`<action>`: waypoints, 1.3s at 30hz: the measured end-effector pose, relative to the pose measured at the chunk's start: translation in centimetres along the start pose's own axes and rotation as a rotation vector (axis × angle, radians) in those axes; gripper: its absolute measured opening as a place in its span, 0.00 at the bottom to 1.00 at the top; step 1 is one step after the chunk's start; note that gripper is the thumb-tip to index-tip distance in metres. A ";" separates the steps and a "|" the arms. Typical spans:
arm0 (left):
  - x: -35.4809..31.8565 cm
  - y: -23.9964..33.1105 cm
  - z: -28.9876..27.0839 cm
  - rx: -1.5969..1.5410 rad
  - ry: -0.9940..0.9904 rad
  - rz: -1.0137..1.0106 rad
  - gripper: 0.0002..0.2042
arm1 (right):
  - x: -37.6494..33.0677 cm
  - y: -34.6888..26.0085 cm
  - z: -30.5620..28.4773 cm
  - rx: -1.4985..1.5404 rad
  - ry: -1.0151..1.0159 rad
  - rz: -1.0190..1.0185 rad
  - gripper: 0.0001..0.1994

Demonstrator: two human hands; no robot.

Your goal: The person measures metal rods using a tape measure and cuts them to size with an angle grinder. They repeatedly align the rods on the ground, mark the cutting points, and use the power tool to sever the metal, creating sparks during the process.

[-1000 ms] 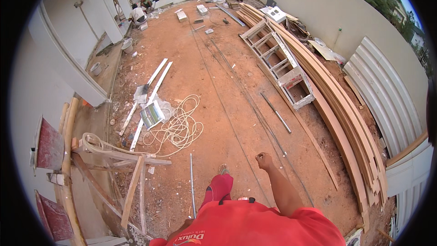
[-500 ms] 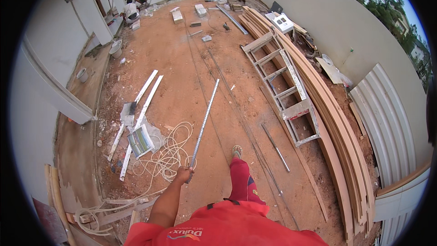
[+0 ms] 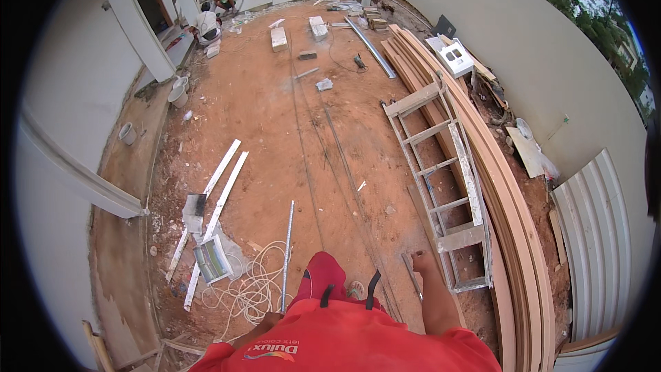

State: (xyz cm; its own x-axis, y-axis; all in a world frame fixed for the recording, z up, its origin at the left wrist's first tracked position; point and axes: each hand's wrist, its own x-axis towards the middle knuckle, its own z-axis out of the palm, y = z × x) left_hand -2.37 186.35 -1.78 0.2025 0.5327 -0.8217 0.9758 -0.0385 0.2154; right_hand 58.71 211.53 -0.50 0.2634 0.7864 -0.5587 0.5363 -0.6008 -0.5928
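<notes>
My left hand (image 3: 271,319), low beside my red shirt and partly hidden by it, is closed round the lower end of a long, slim metal bar (image 3: 288,255) with small holes or marks along it. The bar points forward, to the right of a tangle of pale hose or cord (image 3: 249,294). On the other side, my right hand (image 3: 424,262) is out in front with its fingers curled and no object visible in them. A thin metal rod (image 3: 412,277) lies on the ground just beside and below that hand, partly covered by the arm.
A stepladder (image 3: 460,238) lies at right against long wooden planks (image 3: 513,200). Corrugated sheets (image 3: 597,234) lean by the right wall. White strips (image 3: 224,200) and a panel (image 3: 213,260) lie left. Thin dark rods (image 3: 344,158) run along the ground. People (image 3: 208,24) crouch far left.
My left hand has drawn back toward my body with the metal bar. My right hand has come into view. Ground objects sit lower in the picture, and my front leg has changed position.
</notes>
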 end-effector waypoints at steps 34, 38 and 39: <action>54.5 13.7 -103.5 -0.900 -0.118 0.077 0.14 | 72.5 -47.0 -18.4 0.285 -0.006 0.379 0.16; 61.3 16.9 -114.4 -0.681 0.069 0.326 0.15 | 91.9 -55.9 -25.4 0.114 0.208 -0.093 0.20; 61.1 17.3 -117.4 -0.502 0.080 0.256 0.16 | 94.3 -62.0 -26.2 0.032 0.154 -0.085 0.21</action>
State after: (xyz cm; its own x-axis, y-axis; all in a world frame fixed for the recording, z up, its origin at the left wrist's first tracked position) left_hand 17.10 317.51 13.70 0.4011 0.6224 -0.6722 0.7334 0.2214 0.6427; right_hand 71.31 326.70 -1.28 0.3394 0.8458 -0.4116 0.5370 -0.5335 -0.6534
